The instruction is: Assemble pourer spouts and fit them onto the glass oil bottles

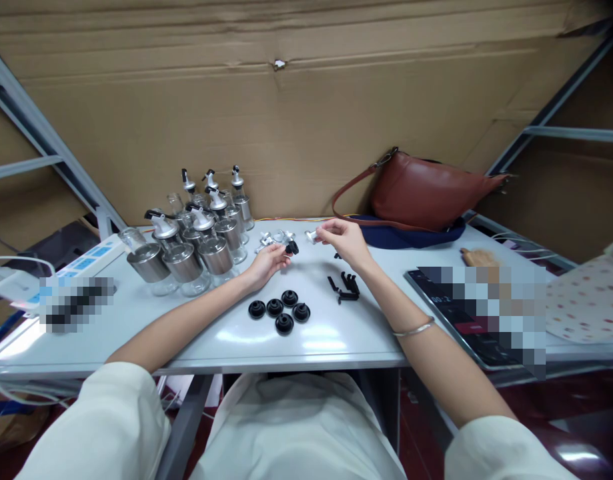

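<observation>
My left hand (270,265) is closed on a black stopper (293,247), which pokes out past the fingertips. In a pinch, my right hand (343,239) has a small silver pourer spout (311,236), held a little apart from the stopper. Just behind my left hand lie several silver spout parts (276,237), partly hidden by the fingers. Several round black stoppers (284,324) sit in a cluster nearer to me. Thin black levers (349,292) form a loose pile below my right hand.
Glass oil bottles (180,261) with steel bands stand at the left, several topped with pourers. A power strip (83,263) lies beyond them. At the back right, a brown handbag (426,193) rests on dark blue cloth (411,235). A tablet-like device (451,313) lies at the right.
</observation>
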Demonstrator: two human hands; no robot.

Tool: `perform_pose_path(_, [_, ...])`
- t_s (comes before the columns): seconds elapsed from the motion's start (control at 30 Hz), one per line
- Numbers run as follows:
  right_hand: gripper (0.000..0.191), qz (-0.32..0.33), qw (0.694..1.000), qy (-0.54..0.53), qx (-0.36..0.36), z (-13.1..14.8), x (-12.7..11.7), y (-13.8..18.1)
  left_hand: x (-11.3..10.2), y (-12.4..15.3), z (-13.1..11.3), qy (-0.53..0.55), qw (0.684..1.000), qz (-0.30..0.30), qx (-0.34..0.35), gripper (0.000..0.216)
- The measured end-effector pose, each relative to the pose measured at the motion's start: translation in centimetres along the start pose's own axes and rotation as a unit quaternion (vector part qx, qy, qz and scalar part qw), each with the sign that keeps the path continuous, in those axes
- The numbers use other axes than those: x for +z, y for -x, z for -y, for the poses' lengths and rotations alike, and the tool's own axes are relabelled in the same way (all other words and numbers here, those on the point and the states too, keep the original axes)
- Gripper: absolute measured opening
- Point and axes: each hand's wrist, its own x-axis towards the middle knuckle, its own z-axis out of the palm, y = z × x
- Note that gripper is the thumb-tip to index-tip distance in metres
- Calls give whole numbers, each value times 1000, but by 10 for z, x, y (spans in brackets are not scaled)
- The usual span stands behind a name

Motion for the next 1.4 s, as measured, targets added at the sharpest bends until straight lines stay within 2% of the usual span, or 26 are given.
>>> perform_pose_path(0.1, [31,37,999,-19,-4,2,2,2,0,0,0,5,1000,0,-4,7])
perform_pose_path(0.33, [39,55,998,-12,-10,-3,4,2,-1,-1,0,3,1000,6,-10,10])
perform_pose_path(0.93, [32,77,997,-26,1,-8,9,3,-2,-1,0,15,1000,19,-11,7])
perform_pose_path(1.17, [35,90,995,-34,-19,-12,9,3,-5,-4,0,32,999,21,-21,6])
perform_pose_path(1.4, [31,115,992,-13,-45,-10,9,3,-8,-4,0,54,998,19,-20,3])
